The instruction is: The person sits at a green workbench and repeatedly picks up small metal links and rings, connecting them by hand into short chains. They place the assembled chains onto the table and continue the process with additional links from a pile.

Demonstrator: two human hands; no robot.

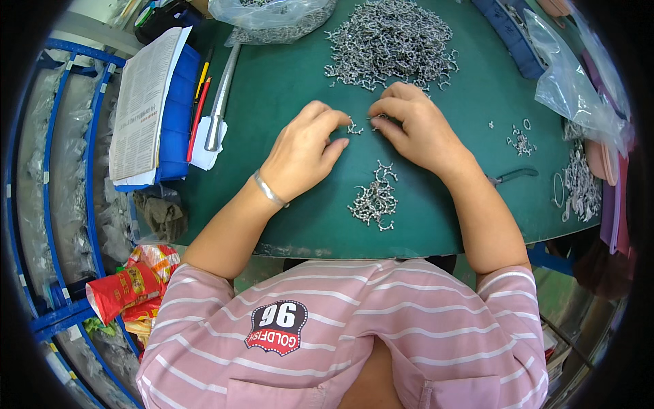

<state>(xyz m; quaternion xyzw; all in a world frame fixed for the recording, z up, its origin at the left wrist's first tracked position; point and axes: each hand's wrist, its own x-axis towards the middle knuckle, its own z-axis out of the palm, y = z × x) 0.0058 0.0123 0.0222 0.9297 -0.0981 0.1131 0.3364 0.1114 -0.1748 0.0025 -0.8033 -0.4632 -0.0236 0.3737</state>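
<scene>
My left hand (311,145), with a silver bangle at its wrist, has thumb and forefinger apart beside a small curved metal piece (353,127); whether the forefinger grips or only touches it cannot be told. To its right, my right hand (416,122) pinches another small metal piece (377,117) between thumb and fingers, partly hidden by them. A large heap of similar silvery pieces (391,43) lies just beyond the hands on the green tabletop (286,220). Nearer my body, between the forearms, sits a smaller pile of curved pieces (375,199).
At left are a tapered metal rod (222,99), red pencil (199,120) and blue bin with papers (179,112). Pliers (513,175) lie by my right forearm, near small rings and pieces (522,142). A filled plastic bag (281,23) stands behind; another bag (567,76) is at right.
</scene>
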